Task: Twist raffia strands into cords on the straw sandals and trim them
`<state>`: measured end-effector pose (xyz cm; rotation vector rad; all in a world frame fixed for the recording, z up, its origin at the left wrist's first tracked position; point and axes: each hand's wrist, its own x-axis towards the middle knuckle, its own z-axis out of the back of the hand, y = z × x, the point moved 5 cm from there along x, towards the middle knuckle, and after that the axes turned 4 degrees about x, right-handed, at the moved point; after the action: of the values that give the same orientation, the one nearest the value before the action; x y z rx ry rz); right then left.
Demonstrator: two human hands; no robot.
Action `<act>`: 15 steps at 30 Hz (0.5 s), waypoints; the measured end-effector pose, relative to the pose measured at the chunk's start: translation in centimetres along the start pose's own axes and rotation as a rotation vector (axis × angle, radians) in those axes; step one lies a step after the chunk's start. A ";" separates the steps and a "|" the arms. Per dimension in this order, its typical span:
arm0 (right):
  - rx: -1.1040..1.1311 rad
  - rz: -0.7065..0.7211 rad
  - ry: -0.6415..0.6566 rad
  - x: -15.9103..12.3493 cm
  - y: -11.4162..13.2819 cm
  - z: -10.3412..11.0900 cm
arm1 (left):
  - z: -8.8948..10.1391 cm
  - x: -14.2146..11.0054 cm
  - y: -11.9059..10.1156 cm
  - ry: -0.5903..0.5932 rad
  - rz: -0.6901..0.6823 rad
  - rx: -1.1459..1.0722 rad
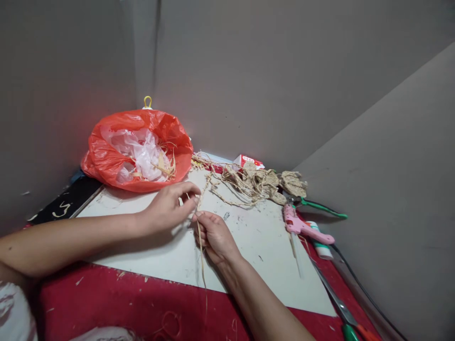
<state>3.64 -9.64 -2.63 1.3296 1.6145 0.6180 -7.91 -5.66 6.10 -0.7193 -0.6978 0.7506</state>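
Note:
A thin length of straw-coloured raffia (201, 237) runs over the white board (263, 265), with one end trailing down past the board's front edge. My right hand (216, 237) is closed, pinching the raffia between thumb and forefinger. Just to its upper left, my left hand (172, 206) has curled fingers, thumb and fingertips drawn together on a fine strand. From between the hands, a twisted raffia cord (206, 187) leads up the board towards a bunch of braided, leaf-shaped pieces (263, 182).
An orange plastic bag (106, 166) holding a white bag and raffia scraps stands at the back left. On the right lie a pink glue gun (302, 226), green-handled pliers (322, 207), a white-and-green bottle (322, 244) and scissors (341, 308). Red cloth (124, 293) lies under the board; grey walls rise behind.

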 end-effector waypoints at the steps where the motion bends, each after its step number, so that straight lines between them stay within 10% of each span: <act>1: -0.007 -0.005 0.001 0.0 0.1 0.0 | -0.7 0.7 1.5 0.035 0.078 -0.052; 5: -0.065 -0.011 0.010 -0.1 0.4 0.0 | -4.8 0.7 5.2 0.438 0.381 -0.392; 15: -0.187 -0.094 0.136 -0.4 1.4 0.6 | -4.1 0.6 4.5 0.425 0.160 -0.109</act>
<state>4.81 -9.67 -1.56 1.0889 1.6731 0.7965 -5.98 -4.16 0.49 -1.0064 -0.2974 0.6775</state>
